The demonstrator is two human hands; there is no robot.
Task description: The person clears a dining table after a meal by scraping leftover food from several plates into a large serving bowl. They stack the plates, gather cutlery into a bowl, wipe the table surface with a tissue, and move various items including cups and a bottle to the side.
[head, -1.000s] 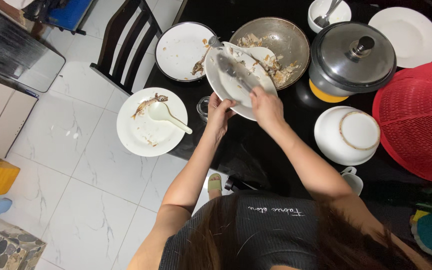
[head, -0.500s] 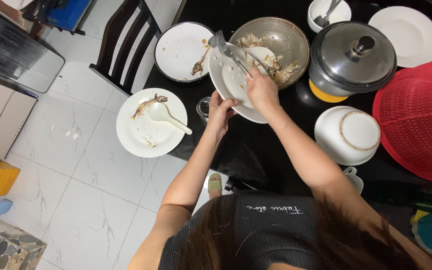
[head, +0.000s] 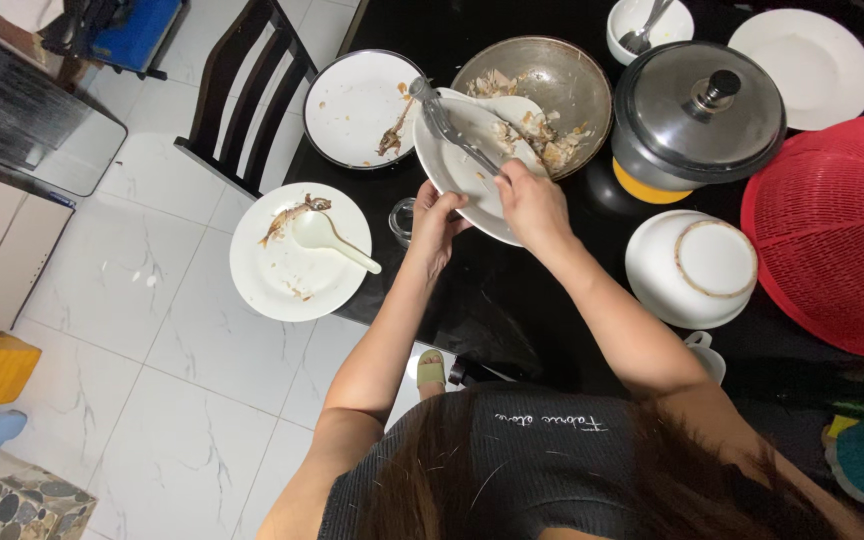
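Head view: our left hand [head: 436,222] grips the rim of the tilted white plate [head: 457,165] over the metal bowl [head: 552,85]; right hand [head: 532,205] is closed on a fork [head: 449,128], tines on the plate. Scraps already in the bowl, plate nearly bare. Left to do, we reckon: two dirty plates [head: 352,100] [head: 287,270] on the table [head: 512,290].

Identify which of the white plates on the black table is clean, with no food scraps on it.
The white plate at the far right corner, beyond the lidded pot. Its surface is bare, while the other plates carry fish bones, scraps or utensils.
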